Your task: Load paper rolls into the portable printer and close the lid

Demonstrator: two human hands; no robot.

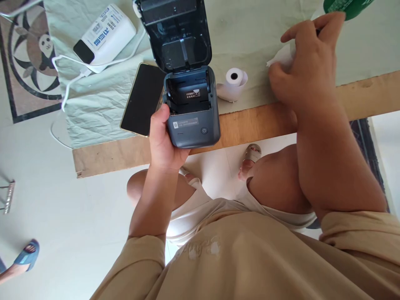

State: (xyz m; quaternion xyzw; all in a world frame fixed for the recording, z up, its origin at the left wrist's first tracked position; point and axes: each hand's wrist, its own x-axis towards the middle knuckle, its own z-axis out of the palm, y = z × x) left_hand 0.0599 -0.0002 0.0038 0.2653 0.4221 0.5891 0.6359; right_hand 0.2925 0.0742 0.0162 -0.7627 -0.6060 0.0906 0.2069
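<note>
Printer (193, 129), lid (181, 37) up, is gripped in left hand (165, 143); imo keep thumb (161, 118) clear of the bay (189, 93). Right hand (312, 68)'s at white paper (283, 58), can't tell if gripping.

This looks like a home: a pale tiled floor (93, 208) with a decorative panda panel (36, 54), a wooden table (106, 160) under a creased green cloth (90, 125), and a blue slipper (27, 259) on somebody's bare foot (11, 273).
</note>
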